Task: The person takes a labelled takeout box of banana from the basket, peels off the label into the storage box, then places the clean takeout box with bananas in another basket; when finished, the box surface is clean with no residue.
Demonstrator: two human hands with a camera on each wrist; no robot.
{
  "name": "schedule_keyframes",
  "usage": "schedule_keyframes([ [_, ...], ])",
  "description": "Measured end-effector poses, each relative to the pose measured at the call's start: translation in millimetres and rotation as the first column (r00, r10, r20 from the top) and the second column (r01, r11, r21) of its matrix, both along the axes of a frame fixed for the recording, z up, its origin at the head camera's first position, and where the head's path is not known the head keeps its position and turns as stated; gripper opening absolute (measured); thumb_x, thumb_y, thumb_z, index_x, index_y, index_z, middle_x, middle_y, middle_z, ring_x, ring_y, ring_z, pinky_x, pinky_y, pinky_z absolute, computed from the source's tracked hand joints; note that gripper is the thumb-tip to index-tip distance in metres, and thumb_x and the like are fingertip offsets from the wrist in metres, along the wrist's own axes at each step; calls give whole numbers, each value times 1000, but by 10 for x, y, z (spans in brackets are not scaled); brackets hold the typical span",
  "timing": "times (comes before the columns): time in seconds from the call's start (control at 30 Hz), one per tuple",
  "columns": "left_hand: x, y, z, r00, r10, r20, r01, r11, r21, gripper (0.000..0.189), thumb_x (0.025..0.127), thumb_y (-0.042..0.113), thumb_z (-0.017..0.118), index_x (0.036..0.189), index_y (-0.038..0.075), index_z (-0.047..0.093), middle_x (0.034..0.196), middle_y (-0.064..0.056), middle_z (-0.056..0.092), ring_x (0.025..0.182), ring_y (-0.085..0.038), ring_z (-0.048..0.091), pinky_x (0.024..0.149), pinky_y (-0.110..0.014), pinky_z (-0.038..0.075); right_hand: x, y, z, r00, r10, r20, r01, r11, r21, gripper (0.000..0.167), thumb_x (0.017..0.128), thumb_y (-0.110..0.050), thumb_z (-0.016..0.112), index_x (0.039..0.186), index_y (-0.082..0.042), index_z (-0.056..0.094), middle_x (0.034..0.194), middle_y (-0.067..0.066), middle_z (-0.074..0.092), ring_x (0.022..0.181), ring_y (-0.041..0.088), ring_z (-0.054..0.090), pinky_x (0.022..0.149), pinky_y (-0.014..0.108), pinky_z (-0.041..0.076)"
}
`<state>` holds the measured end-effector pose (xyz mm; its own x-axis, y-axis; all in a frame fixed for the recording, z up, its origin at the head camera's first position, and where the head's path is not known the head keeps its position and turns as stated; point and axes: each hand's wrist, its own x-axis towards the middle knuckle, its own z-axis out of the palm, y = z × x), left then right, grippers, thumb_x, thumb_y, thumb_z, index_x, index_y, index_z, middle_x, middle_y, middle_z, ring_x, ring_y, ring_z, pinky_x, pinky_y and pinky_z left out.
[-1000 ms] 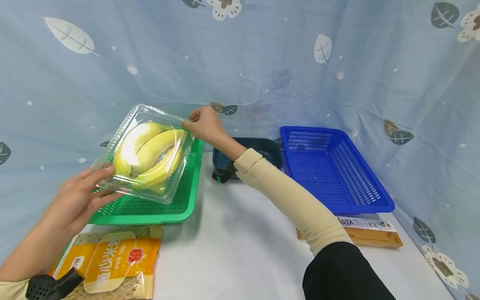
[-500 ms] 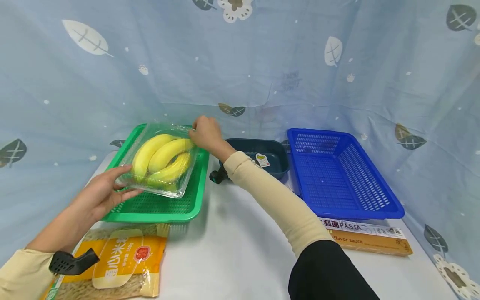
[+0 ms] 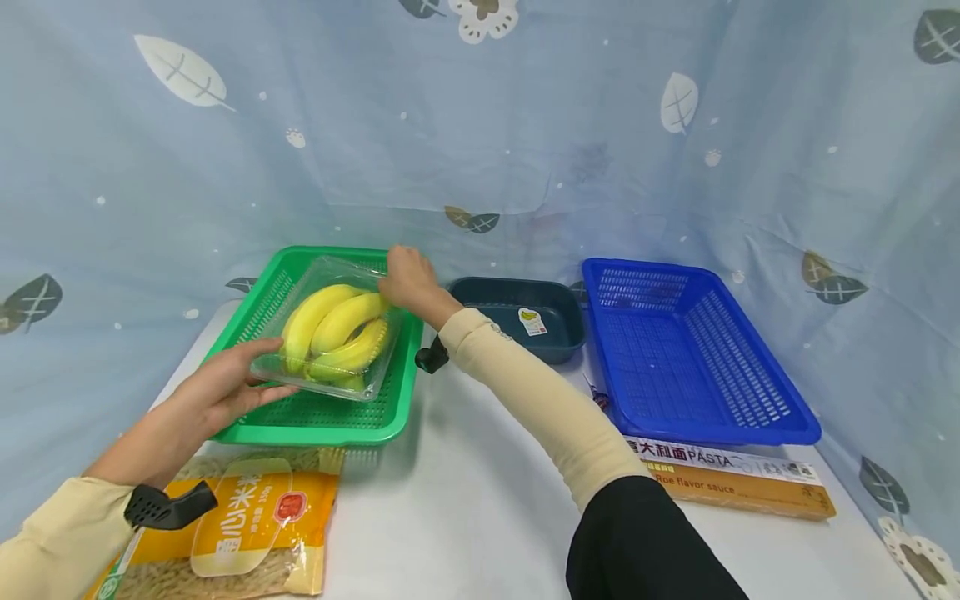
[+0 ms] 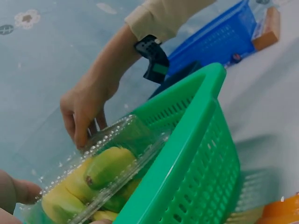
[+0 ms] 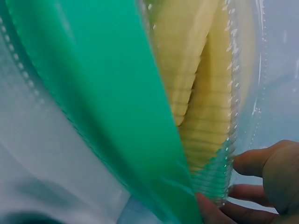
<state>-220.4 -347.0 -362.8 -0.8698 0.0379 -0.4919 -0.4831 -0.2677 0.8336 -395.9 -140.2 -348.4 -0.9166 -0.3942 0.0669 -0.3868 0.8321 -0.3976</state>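
A clear plastic clamshell box (image 3: 273, 369) with several yellow bananas (image 3: 347, 323) inside sits tilted within the green basket (image 3: 322, 435). My left hand (image 3: 225, 385) grips its near left corner, thumb on top and fingers below. At the far right corner, my right hand (image 3: 414, 282) pinches the box's edge. In the left wrist view the box (image 4: 133, 128) is partly below the basket's rim, and the bananas show greenish ends. The right wrist view has the right hand's fingers (image 5: 252, 161) on the ribbed side of the box, beside the basket wall (image 5: 107, 102).
A dark teal bin (image 3: 555, 300) with a banana sticker stands right of the green basket. Beyond it is a blue basket (image 3: 806, 429), with a pasta box (image 3: 750, 492) before it. An orange noodle bag (image 3: 251, 517) lies at the front left. A patterned curtain hangs behind.
Both hands have lowered the box of bananas into the green basket, and it lies flatter than before. The head view has shifted slightly left.
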Motion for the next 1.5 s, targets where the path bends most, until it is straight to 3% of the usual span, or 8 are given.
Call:
schedule_keyframes([
  [0.23, -106, 136, -26, 998, -24, 49, 23, 1000, 19, 75, 109, 19, 36, 153, 17, -25, 145, -15, -51, 140, -37, -32, 108, -42, 42, -36, 73, -61, 1000, 5, -31, -3, 998, 62, 22, 100, -23, 61, 81, -12, 59, 88, 4, 54, 65, 17, 48, 54, 27, 43],
  [0.57, -204, 159, -89, 995, -85, 47, 89, 993, -83, 67, 109, 19, 31, 157, 7, -14, 152, -20, -41, 146, -42, -18, 107, -42, 43, -42, 115, -53, 993, 114, 13, -115, 987, 112, 25, 100, -22, 61, 79, -13, 51, 68, 0, 40, 58, 14, 44, 53, 26, 41],
  [0.73, -238, 218, -101, 984, -180, -7, 170, 941, -292, 62, 109, 20, 29, 156, -4, -5, 154, -29, -32, 147, -47, 1, 103, -41, 47, -14, 168, -4, 986, 157, 57, -163, 979, 123, 25, 101, -30, 59, 86, -11, 54, 73, 2, 44, 56, 13, 43, 52, 26, 41],
  [0.93, -303, 232, -128, 974, -224, -28, 197, 904, -379, 69, 110, 27, 31, 155, -5, -9, 155, -34, -26, 144, -54, 9, 103, -46, 46, 34, 254, 100, 978, 203, 39, -206, 974, 95, 31, 102, -33, 59, 81, -10, 53, 70, 3, 41, 52, 13, 36, 52, 25, 39],
  [1.03, -269, 202, -134, 966, -253, -58, 185, 825, -534, 82, 108, 40, 33, 152, -7, -18, 154, -40, -16, 139, -57, 22, 98, -50, 49, 107, 355, 167, 974, 225, 22, -226, 972, 69, 29, 102, -35, 58, 101, -6, 64, 89, 8, 55, 60, 13, 43, 58, 26, 41],
  [1.23, -155, 161, -39, 934, -340, -114, 119, 595, -795, 93, 104, 56, 31, 153, -6, -18, 151, -46, -1, 133, -62, 27, 99, -68, 39, 264, 730, 258, 970, 244, 18, -244, 970, -12, 49, 103, -35, 57, 142, -6, 54, 143, 10, 54, 75, 16, 63, 69, 29, 51],
  [1.4, -32, 290, 117, 862, -465, -202, 14, 420, -907, 84, 106, 52, 35, 156, -7, 2, 154, -42, 10, 131, -62, 27, 95, -74, 33, 425, 1138, 294, 971, 240, -23, -241, 969, -63, 52, 102, -39, 57, 143, -7, 54, 142, 9, 55, 87, 18, 67, 81, 36, 54],
  [1.5, 85, 431, 211, 813, -518, -265, -56, 384, -922, 77, 106, 47, 40, 157, -3, 13, 155, -36, 19, 119, -58, 44, 88, -70, 41, 560, 1375, 316, 972, 228, -50, -232, 968, -94, 53, 102, -41, 57, 144, -8, 53, 144, 9, 54, 112, 23, 63, 95, 41, 50],
])
